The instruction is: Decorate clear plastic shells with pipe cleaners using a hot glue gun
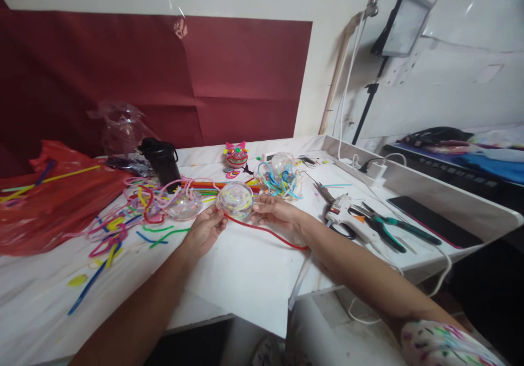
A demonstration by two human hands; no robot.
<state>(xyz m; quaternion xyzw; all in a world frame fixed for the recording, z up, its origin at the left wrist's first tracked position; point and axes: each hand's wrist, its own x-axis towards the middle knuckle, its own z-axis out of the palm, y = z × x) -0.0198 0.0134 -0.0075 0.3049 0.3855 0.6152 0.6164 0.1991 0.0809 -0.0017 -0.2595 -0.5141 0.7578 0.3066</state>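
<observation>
A round clear plastic shell (235, 197), with colourful bits showing through it, is between my two hands above the table. My left hand (206, 228) pinches one end of a red pipe cleaner (266, 228) at the shell's near left edge. From there the pipe cleaner trails right, passing under my right wrist. My right hand (276, 212) is closed on the shell's right side, thumb and fingers at its rim. A white sheet of paper (245, 284) lies below my hands, hanging over the table edge.
Loose pipe cleaners (110, 235) and a red plastic bag (53, 202) spread on the left. Behind stand a black cup (159, 161) and a pink lion-head figure (236, 156). A hot glue gun (339, 208) and green-handled pliers (409, 229) lie right, with trailing cables.
</observation>
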